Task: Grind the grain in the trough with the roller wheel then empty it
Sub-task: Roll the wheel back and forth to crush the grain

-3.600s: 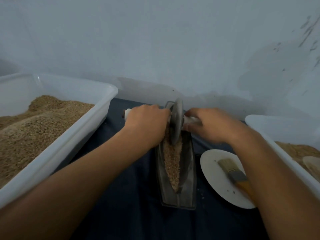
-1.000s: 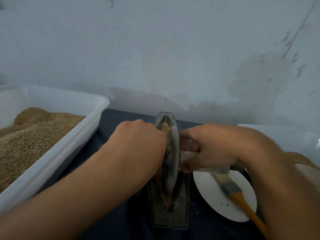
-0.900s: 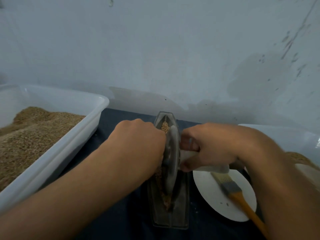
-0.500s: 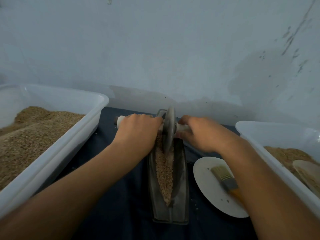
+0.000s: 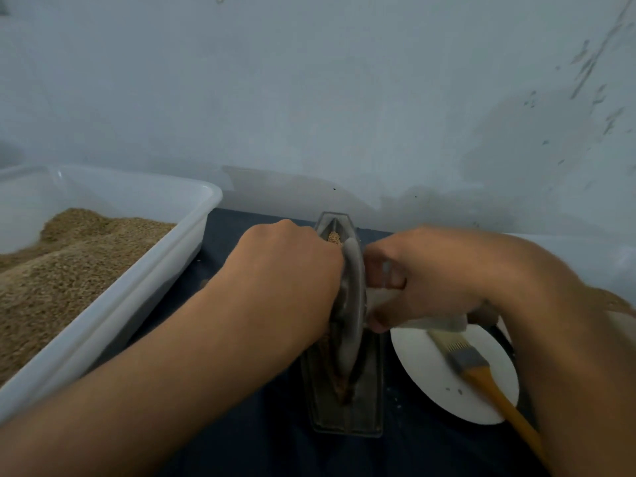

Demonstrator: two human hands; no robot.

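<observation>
We grip wheel (image 5: pixel 351 304) axle, left hand (image 5: pixel 289 273) and right hand (image 5: pixel 426 280) clenched either side. Wheel sits mid-trough (image 5: pixel 347 401), centre table. Risk: uneven push tips wheel, throws grain (image 5: pixel 333 238) over rim; trough skids toward plate (image 5: pixel 433 390).

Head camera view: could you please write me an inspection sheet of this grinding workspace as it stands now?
Surface: dark blue cloth covers the table.
Job's things: metal trough lies lengthwise, grain visible at its far end; roller wheel stands upright in it.
Clutter: white tub of grain on the left; white plate carrying a brush with an orange handle on the right; another white tub beyond, mostly hidden.
Grippers: left hand and right hand each grip the wheel's axle handle, fingers curled round it.
Cables: nothing seen.
Surroundings: pale, stained wall directly behind.
</observation>
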